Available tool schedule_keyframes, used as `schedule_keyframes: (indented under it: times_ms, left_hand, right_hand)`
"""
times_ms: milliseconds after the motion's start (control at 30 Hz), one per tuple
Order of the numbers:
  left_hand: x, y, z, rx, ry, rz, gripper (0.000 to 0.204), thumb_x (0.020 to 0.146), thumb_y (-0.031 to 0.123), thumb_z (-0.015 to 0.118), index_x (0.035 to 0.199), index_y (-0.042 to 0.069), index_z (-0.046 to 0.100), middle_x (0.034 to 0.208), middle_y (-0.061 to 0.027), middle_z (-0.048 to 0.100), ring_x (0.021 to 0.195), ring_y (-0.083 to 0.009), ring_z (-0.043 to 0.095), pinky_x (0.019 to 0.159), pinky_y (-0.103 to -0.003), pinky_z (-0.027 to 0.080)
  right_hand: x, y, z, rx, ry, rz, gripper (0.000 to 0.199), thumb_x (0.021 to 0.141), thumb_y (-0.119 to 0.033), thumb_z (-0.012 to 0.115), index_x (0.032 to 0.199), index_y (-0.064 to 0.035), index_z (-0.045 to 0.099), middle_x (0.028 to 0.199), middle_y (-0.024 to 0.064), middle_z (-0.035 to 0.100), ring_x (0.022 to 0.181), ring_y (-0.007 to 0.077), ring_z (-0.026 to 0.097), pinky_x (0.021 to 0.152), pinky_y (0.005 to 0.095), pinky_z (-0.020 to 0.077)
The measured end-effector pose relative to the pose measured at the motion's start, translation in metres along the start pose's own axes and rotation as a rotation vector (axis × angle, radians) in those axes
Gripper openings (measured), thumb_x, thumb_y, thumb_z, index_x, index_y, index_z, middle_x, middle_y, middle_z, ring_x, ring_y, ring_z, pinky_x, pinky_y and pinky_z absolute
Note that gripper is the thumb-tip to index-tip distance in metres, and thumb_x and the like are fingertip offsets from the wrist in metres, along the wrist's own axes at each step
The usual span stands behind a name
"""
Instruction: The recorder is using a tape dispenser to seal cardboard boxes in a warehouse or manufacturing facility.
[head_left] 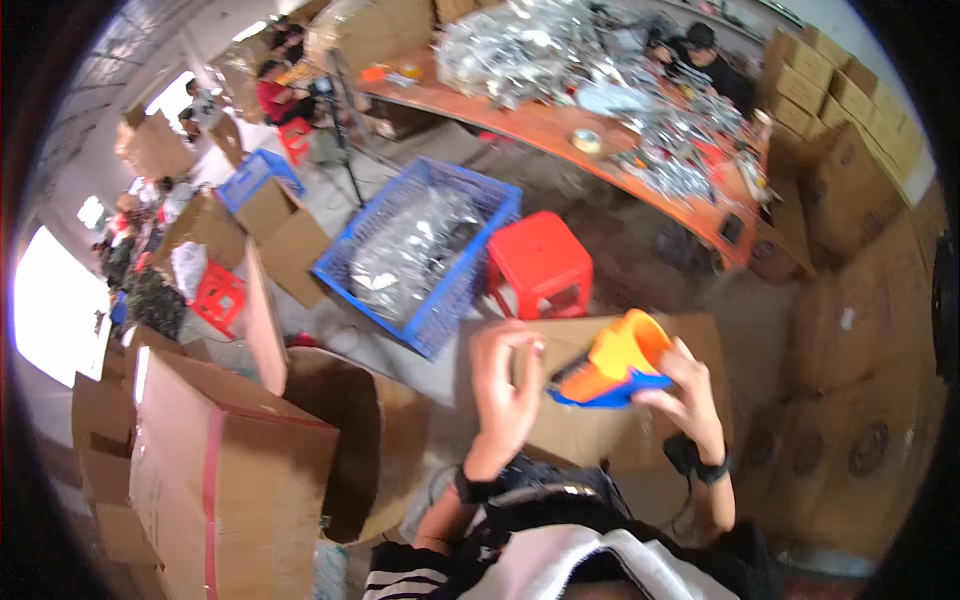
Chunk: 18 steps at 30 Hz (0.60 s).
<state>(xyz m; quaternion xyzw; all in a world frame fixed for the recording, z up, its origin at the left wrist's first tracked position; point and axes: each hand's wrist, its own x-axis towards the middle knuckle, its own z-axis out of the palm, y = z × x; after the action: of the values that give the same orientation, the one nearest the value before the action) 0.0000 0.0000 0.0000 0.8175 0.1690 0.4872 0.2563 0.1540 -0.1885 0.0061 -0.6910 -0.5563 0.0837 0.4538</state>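
My right hand [686,392] is closed around one end of an orange-and-blue tape dispenser [622,358]. Its round orange opening faces right, and a dark edge points left. Facing that edge, my left hand [508,375] is raised with fingers curved and apart from the thumb; nothing shows in it. Beneath both hands lies a brown cardboard box [570,440], its top surface facing up.
A red stool [540,262] stands beyond the box, beside a blue crate [430,335] of clear-wrapped items. Large cartons [270,480] crowd the left, and stacked cartons [850,350] line the right. Behind, a person sits at an orange table [520,120] heaped with silvery packages.
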Motion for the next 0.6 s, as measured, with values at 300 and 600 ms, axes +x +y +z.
schedule_keyframes:
  times_ms: [300, 600]
  left_hand:
    - [-0.020, -0.003, -0.005, -0.265, -0.210, -0.275, 0.027, 0.090, 0.022, 0.041, 0.103, 0.001, 0.052, 0.102, -0.0102, 0.054, 0.104, -0.0237, 0.045, 0.090, -0.033, 0.033]
    - [-0.021, -0.018, 0.030, -0.373, -0.453, -0.218, 0.013, 0.077, 0.009, 0.057, 0.089, 0.005, 0.057, 0.088, -0.0063, 0.056, 0.091, -0.0240, 0.048, 0.085, -0.036, 0.033]
  right_hand:
    - [0.001, 0.016, -0.020, -0.058, -0.090, -0.122, 0.034, 0.063, -0.029, 0.073, 0.071, -0.0017, 0.054, 0.065, 0.0088, 0.048, 0.066, 0.0240, 0.043, 0.062, 0.0333, 0.0359]
    - [0.014, 0.034, -0.022, -0.005, -0.242, 0.000, 0.031, 0.066, -0.027, 0.072, 0.071, -0.0014, 0.055, 0.065, 0.0094, 0.051, 0.063, 0.0239, 0.048, 0.063, 0.0328, 0.0374]
